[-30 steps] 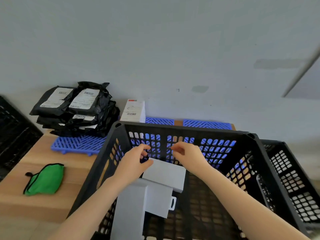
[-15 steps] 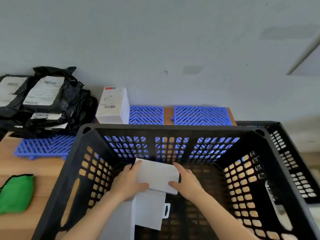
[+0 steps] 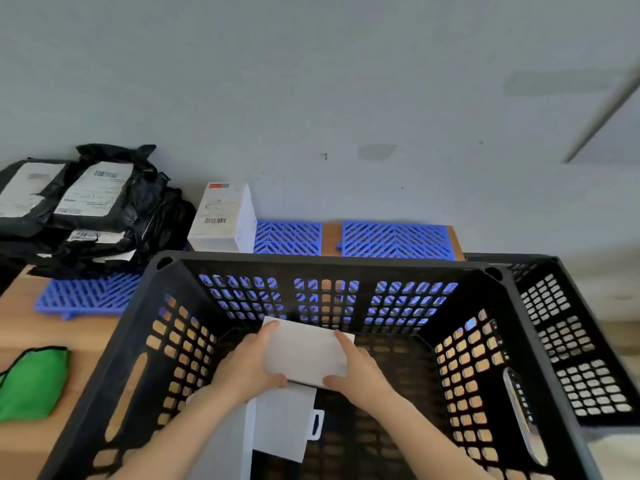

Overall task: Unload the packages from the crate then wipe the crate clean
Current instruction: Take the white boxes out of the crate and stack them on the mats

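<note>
Hands of the person reach down into the black crate (image 3: 329, 262) in the head view, and together they hold a small white box (image 3: 306, 351) near its far wall. The left hand (image 3: 247, 370) grips the left end of the box, with the thumb on the near edge. The right hand (image 3: 356, 372) grips the right end, with one finger lying along the side. The underside of the box is hidden, so I cannot tell if it is lifted or rests on the bottom.

Under it lies a flat white package (image 3: 284, 424) with a hang tab. Just left of that is a taller white package (image 3: 221, 441), partly covered by the left forearm and cut off by the lower edge.

Far left on the wooden table (image 3: 20, 327), a pile of black mailer bags (image 3: 93, 209) sits on a blue grid mat (image 3: 86, 294); their labels are too blurred to read. A white labelled box (image 3: 225, 220) stands beside the pile. A green cloth (image 3: 31, 382) lies near left, cut off by the frame. On the right a second black crate (image 3: 571, 341) is partly hidden behind the first.
</note>
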Motion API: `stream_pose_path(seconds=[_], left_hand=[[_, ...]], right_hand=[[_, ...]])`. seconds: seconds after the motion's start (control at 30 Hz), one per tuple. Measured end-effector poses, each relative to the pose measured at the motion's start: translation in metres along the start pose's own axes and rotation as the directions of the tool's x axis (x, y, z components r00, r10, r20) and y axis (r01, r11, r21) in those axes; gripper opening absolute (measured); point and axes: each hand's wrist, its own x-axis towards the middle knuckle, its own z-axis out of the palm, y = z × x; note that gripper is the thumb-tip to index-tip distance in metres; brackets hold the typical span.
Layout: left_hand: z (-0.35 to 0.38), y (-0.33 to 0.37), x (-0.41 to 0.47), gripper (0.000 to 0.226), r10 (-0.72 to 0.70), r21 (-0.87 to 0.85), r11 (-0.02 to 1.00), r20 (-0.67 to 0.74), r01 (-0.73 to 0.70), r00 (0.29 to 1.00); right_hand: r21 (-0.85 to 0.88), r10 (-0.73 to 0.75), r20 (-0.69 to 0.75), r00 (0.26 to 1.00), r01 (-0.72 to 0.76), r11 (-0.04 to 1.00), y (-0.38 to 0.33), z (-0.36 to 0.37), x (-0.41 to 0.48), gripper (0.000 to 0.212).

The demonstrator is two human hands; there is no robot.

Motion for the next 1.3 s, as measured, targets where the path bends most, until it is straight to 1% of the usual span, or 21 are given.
stream_pose_path(seconds=[0.1, 0.23, 0.33, 0.47, 0.6, 0.7, 0.83, 0.97, 1.1, 1.2, 1.3], left_hand=[[-0.008, 0.017, -0.022, 0.104, 0.038, 0.002, 0.999, -0.075, -0.038, 0.996], [-0.019, 0.046, -0.065, 0.105, 0.062, 0.025, 0.998, -0.232, -0.058, 0.971], [-0.024, 0.07, -0.099, 0.103, 0.095, 0.002, 0.995, -0.358, -0.101, 0.929], [-0.027, 0.098, -0.137, 0.102, 0.129, -0.023, 0.987, -0.48, -0.159, 0.868], [-0.026, 0.117, -0.156, 0.102, 0.122, -0.039, 0.985, -0.534, -0.168, 0.836], [-0.024, 0.125, -0.163, 0.102, 0.132, -0.033, 0.983, -0.567, -0.183, 0.813], [-0.022, 0.126, -0.162, 0.101, 0.138, -0.048, 0.979, -0.564, -0.199, 0.814], [-0.028, 0.127, -0.154, 0.102, 0.143, -0.091, 0.966, -0.585, -0.24, 0.798], [-0.042, 0.129, -0.143, 0.102, 0.179, -0.103, 0.943, -0.647, -0.318, 0.741], [-0.056, 0.134, -0.136, 0.101, 0.193, -0.114, 0.928, -0.666, -0.354, 0.72], [-0.068, 0.141, -0.13, 0.1, 0.216, -0.106, 0.914, -0.688, -0.391, 0.693]], right_hand=[[0.027, -0.057, -0.031, 0.998, 0.058, 0.998, 0.002, -0.016, -0.019, 0.082], [0.016, -0.177, -0.099, 0.979, 0.18, 0.984, 0.007, -0.042, -0.053, 0.088], [0.028, -0.286, -0.183, 0.941, 0.296, 0.955, 0.01, -0.064, -0.082, 0.089], [0.02, -0.353, -0.242, 0.904, 0.368, 0.929, 0.015, -0.089, -0.111, 0.081], [0.066, -0.39, -0.282, 0.877, 0.423, 0.904, 0.022, -0.103, -0.127, 0.07], [0.127, -0.398, -0.278, 0.874, 0.444, 0.887, 0.027, -0.108, -0.129, 0.063], [0.202, -0.405, -0.256, 0.878, 0.459, 0.865, 0.033, -0.114, -0.126, 0.055], [0.219, -0.429, -0.32, 0.845, 0.506, 0.834, 0.029, -0.123, -0.121, 0.058], [0.209, -0.474, -0.377, 0.796, 0.572, 0.793, 0.015, -0.14, -0.114, 0.056], [0.252, -0.494, -0.4, 0.772, 0.61, 0.751, 0.004, -0.153, -0.109, 0.058], [0.251, -0.515, -0.42, 0.748, 0.641, 0.726, 0.0, -0.169, -0.104, 0.062]])
